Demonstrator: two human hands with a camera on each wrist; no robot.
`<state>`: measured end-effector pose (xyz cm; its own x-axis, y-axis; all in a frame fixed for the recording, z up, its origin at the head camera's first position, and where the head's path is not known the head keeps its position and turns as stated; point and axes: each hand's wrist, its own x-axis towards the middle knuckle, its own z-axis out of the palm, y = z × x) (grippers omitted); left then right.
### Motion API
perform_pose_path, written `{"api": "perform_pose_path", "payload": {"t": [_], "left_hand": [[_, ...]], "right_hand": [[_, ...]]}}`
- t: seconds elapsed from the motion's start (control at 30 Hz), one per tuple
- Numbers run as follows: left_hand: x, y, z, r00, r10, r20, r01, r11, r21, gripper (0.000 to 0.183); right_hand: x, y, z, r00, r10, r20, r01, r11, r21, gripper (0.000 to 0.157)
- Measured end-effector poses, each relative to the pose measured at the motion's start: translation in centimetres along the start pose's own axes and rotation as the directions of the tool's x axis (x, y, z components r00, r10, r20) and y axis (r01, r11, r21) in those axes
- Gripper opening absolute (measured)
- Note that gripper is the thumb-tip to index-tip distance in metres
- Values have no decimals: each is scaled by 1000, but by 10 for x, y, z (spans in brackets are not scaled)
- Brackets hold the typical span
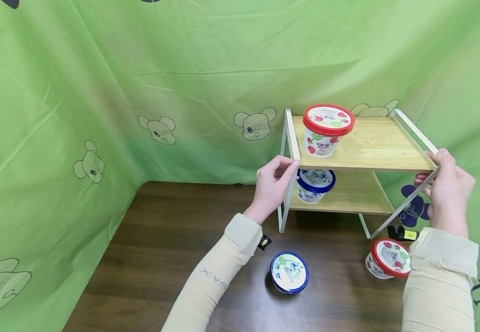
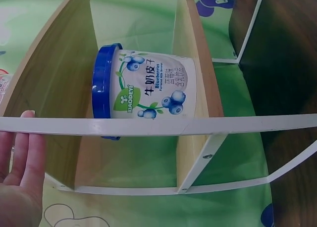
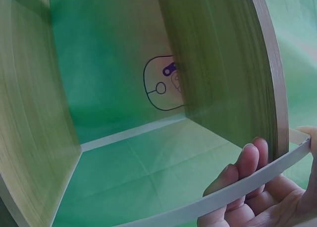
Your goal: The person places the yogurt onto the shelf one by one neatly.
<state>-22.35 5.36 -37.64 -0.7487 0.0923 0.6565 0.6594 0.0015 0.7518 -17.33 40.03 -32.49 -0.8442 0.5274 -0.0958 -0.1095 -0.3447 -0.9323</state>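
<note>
A two-tier shelf (image 1: 372,143) with wooden boards and a white metal frame is between my hands. My left hand (image 1: 272,184) pinches its front left top corner, fingers behind the white bar (image 2: 148,127) in the left wrist view. My right hand (image 1: 451,193) grips the front right top corner, its fingers (image 3: 250,160) curled around the frame under the upper board. On the upper board stands a red-lidded tub (image 1: 322,143) with berry pictures. A blue-lidded blueberry milk tub (image 2: 153,83) stands on the lower board, at the left.
Another blue-lidded tub (image 1: 289,273) stands on the dark wooden table (image 1: 148,258) in front of the shelf. A second red-lidded tub (image 1: 389,258) is beside my right forearm. A green patterned cloth (image 1: 198,92) hangs behind and at the sides.
</note>
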Motion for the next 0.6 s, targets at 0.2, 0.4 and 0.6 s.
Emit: {"api": "perform_pose_path", "payload": {"t": [0.2,0.4,0.6], "left_hand": [[0,-2,3,1000,-11,16,11,1000,4,9],[1,-2,2,999,-3,38,3,1000,4,9],[2,-3,0,999,-3,45,2,1000,11,9]], "right_hand": [[-1,1,-2,1000,-20,-17,20,1000,-22,28],[1,1,-4,999,-37,-25,36,997,-65,29],[4,2,-6,998,-70,-4,69,995,-77,31]]}}
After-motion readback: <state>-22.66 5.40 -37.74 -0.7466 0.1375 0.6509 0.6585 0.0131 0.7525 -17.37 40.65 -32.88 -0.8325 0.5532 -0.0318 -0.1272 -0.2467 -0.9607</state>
